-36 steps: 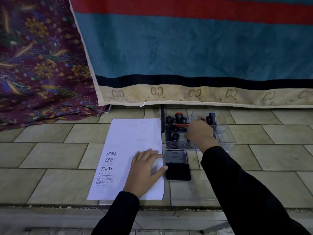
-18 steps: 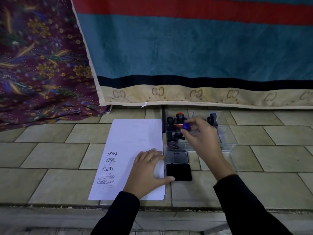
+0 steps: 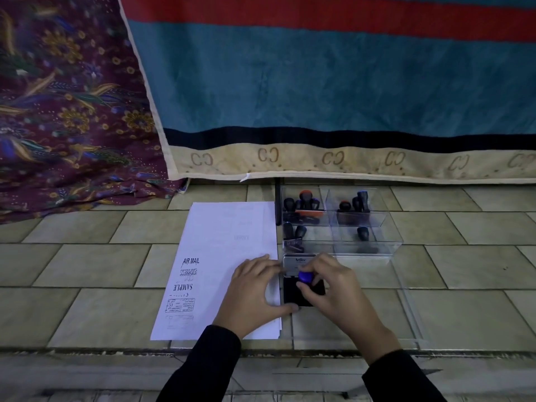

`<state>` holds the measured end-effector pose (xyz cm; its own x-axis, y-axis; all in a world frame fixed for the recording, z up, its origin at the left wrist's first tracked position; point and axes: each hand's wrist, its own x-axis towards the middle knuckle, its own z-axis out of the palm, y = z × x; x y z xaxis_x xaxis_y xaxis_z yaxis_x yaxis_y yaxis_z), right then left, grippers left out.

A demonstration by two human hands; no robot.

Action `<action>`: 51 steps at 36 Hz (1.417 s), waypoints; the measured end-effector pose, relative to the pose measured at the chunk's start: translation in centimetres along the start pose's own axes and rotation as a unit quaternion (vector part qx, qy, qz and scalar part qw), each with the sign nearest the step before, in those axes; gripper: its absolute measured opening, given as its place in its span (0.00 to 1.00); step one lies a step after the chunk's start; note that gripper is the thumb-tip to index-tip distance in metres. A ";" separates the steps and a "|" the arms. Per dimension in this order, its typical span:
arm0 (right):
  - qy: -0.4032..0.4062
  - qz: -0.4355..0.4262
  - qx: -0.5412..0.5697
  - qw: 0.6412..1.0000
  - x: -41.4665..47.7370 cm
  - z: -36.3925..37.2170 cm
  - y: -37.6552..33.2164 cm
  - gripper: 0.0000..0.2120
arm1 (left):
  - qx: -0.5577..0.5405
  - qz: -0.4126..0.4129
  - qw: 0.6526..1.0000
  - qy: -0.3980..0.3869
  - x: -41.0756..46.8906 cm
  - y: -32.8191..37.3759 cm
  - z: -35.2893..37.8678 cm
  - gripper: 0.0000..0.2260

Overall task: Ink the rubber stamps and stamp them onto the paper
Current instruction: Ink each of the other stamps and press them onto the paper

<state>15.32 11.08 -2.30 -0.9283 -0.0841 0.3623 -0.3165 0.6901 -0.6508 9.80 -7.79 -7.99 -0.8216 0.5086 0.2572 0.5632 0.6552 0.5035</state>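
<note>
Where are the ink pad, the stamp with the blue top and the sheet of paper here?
ink pad [image 3: 290,293]: head view, on its bare black inking surface.
blue-topped stamp [image 3: 305,276]: head view, on its blue knob.
paper [image 3: 229,227]: head view, on its blank upper part.

Striped cloth [image 3: 319,82], red over teal with a black band and a beige border marked "CC", hangs down to the pale tiled floor [image 3: 87,271]. Maroon floral fabric [image 3: 66,111] lies bunched at its left, overlapped by the striped edge.
</note>
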 end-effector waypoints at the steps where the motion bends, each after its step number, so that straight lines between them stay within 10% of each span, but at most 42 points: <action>1: -0.001 -0.003 -0.006 1.000 -0.1 0.1 -0.2 0.08 | -0.002 -0.001 1.000 0.001 0.0 0.0 0.0 0.34; 11: 0.009 0.025 0.000 1.000 -0.3 -0.9 -0.5 0.13 | -0.036 -0.009 0.999 0.020 -0.3 -0.1 -1.2 0.36; 19: 0.011 -0.001 0.081 0.997 6.1 2.6 -4.0 0.12 | -0.039 -0.144 0.974 0.168 -1.3 -6.0 -7.6 0.23; 27: -0.087 -0.006 0.062 0.994 12.0 10.2 -7.3 0.13 | 0.075 -0.283 0.948 0.126 -3.2 -11.0 -8.7 0.36; 51: -0.184 -0.060 -0.052 0.980 13.7 15.6 -9.1 0.05 | 0.115 -0.276 0.946 0.125 -3.7 -12.1 -7.6 0.34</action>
<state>2.43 -7.59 -1.83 -0.8993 -0.4090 0.1547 -0.4237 0.7277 -0.5394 5.39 -21.88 -8.77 -0.9749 -0.0760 0.2091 0.0228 0.9008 0.4336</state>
